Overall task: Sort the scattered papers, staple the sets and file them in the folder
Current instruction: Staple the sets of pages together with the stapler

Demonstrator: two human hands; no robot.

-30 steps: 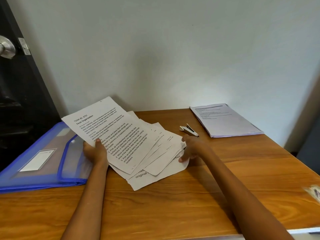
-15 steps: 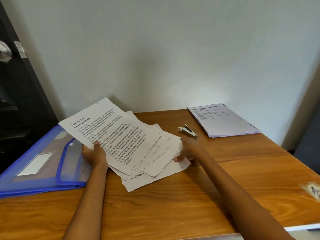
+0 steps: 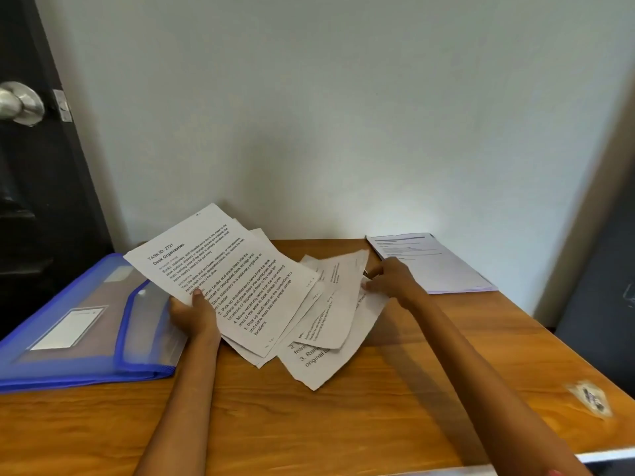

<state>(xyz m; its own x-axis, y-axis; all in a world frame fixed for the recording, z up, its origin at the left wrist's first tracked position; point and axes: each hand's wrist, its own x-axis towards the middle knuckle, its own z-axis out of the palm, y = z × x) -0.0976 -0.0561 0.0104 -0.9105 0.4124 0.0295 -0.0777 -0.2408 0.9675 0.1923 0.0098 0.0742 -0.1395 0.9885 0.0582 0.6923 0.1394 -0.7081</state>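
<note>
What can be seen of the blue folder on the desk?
The blue folder is a translucent plastic envelope with darker blue edging, a curved flap and a white label on its front. It lies flat on the left of the wooden desk, closed, beside the dark door. The left hand, gripping papers, overlaps its right edge.

The top sheet [image 3: 220, 280] reads "TASK ID: 2721"; beneath it, "Desk Organization". Its numbered steps mention books and stationery.

The counter [image 3: 395, 400] is orange-brown wood with visible grain and a smooth, slightly glossy finish. The papers [image 3: 240, 286] are matt white printed sheets, some creased, and the folder [image 3: 68, 321] is translucent blue plastic with a soft sheen. The door knob [image 3: 20, 103] is brushed metal.
</note>
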